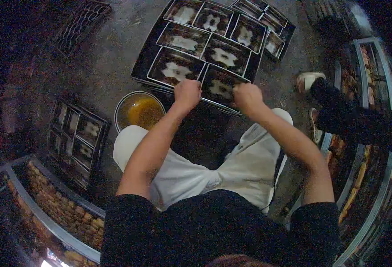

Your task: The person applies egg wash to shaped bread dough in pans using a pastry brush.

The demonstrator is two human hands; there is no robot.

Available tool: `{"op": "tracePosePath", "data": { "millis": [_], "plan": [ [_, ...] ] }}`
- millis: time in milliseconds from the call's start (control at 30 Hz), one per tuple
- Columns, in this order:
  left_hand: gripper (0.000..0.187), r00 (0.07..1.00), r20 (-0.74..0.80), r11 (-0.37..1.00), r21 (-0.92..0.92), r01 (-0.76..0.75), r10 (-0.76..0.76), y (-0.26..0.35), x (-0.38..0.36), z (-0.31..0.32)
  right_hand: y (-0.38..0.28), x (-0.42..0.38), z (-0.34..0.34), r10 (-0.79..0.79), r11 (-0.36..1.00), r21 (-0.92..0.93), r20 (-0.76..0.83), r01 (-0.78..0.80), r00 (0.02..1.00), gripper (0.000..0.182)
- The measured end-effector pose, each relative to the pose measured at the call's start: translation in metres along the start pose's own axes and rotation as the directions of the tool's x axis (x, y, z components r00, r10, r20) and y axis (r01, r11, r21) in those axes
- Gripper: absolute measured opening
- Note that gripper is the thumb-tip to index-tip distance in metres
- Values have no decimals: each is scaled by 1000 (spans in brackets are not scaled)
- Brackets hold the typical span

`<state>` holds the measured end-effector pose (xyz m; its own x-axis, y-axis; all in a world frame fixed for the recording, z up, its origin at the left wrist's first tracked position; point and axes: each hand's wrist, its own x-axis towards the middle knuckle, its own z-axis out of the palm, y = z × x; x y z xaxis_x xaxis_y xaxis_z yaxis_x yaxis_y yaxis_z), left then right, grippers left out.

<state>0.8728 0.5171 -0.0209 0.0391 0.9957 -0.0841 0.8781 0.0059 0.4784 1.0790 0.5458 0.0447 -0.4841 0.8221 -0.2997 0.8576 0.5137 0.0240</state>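
In the head view, a dark rectangular baking tin (219, 97) with a pale metal rim lies between my hands, at the near right of a large black tray (139, 66). My left hand (187, 94) is closed at the tin's left edge, beside the neighbouring tin (176, 70). My right hand (249, 99) is closed on its right edge. Several similar tins, shiny in the middle of their bottoms, fill the rest of the tray. Close to my left forearm stands a round metal bowl (117, 111) holding yellow-brown liquid (143, 110).
More tins sit on a tray at left (99, 120) and behind at right (271, 42). A crate of browned food pieces (62, 238) is at lower left. Racks with food (373, 73) line the right side, where another person's shoe (309, 82) shows.
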Motion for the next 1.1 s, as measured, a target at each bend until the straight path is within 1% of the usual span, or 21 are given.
{"op": "tracePosePath", "data": {
  "millis": [33, 133, 233, 267, 367, 400, 500, 533, 633, 667, 767, 867, 967, 1033, 1067, 1100],
  "plan": [
    [12, 1000, 9, 1000, 4, 4, -4, 1, 0, -1, -5, -5, 6, -5, 1000, 30, 15, 4, 1000, 13],
    [11, 1000, -15, 1000, -5, -2, 2, -2, 0, 3, -12, -16, -4, -24, 998, 54, 74, 20, 997, 14],
    [11, 999, 33, 999, 25, 36, -37, 5, -1, -5, 7, -7, -25, -17, 986, 164, -19, 20, 1000, 16],
    [11, 1000, 16, 999, 31, 25, -26, 5, -2, -6, 13, 2, -23, 5, 991, 134, -52, 2, 999, 16],
    [12, 1000, -14, 999, 40, 10, -9, 7, -4, -5, 16, 30, 2, 2, 981, 192, -222, 42, 975, 14],
    [13, 1000, -9, 999, 34, 19, -19, 8, -4, -6, -1, 29, -8, 85, 939, 343, -252, 7, 964, 11],
    [15, 1000, -12, 999, 45, 17, -16, 7, -2, -5, -20, 28, -18, 17, 965, 257, -246, 49, 969, 10],
    [16, 1000, -22, 998, 59, 9, -8, 6, -6, -1, -18, 22, -16, -46, 980, 171, -284, 98, 958, 8],
    [16, 998, 42, 998, 45, 35, -37, 5, -4, 1, -2, 16, -11, -19, 994, -105, -127, 6, 992, 20],
    [16, 998, 44, 999, 40, 36, -38, 4, -4, 3, 3, 10, -14, -38, 985, -171, -31, 32, 999, 14],
    [15, 999, 37, 999, 35, 38, -39, -2, -3, 4, 4, -4, -15, 35, 989, -146, 44, -28, 998, 14],
    [15, 999, 19, 999, 32, 29, -29, 1, -3, -2, 5, -2, -11, 79, 996, -51, 5, -79, 997, 13],
    [16, 1000, 1, 999, 38, 21, -21, 3, -4, -6, -4, 11, -10, 243, 956, 172, -14, -237, 970, 14],
    [17, 1000, -7, 1000, 28, -4, 4, 0, -2, -3, -3, 21, 10, 149, 914, 386, -24, -128, 989, 16],
    [17, 1000, 1, 1000, 23, 0, 0, 1, -1, -5, -4, 24, 13, 103, 871, 486, -39, -71, 994, 17],
    [17, 1000, 7, 1000, 20, 5, -5, 2, 0, -7, -2, 23, 14, 45, 896, 444, -36, -25, 998, 17]
  ]
}}
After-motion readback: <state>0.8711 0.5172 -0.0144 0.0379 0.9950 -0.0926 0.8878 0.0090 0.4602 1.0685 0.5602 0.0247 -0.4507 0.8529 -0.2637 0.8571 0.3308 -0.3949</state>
